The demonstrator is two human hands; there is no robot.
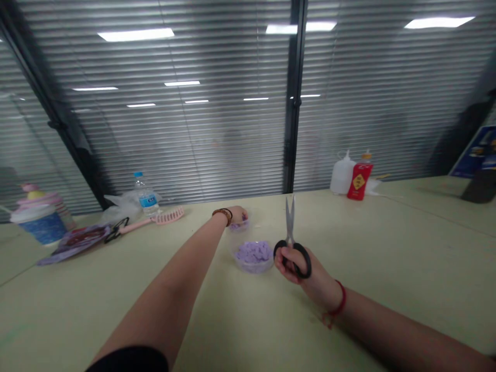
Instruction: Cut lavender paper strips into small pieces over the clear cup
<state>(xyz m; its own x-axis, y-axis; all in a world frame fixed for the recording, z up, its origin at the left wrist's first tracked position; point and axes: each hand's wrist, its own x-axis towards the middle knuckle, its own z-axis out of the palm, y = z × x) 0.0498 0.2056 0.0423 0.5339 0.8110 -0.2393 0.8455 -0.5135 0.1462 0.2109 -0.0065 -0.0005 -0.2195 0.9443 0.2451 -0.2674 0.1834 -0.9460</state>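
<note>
My right hand [296, 266] is closed round the black handles of a pair of scissors [290, 222]. The metal blades point up and stand slightly apart. Left of it sits a clear bowl [253, 267] heaped with light purple pieces [254, 251]. My left arm stretches forward past that bowl. At its end my left hand [237, 213], with bracelets at the wrist, dips into a second, smaller clear container [245, 223] that also has purple bits in it. Its fingers are curled downward; whatever lies between them is hidden.
Along the left stand a blue and white cup [43, 225], a purple packet [79, 242], a pink hairbrush [166, 216] and a water bottle [147, 196]. A white squeeze bottle [342, 175] and a red-labelled bottle [360, 181] are at the back right, before window blinds [232, 129].
</note>
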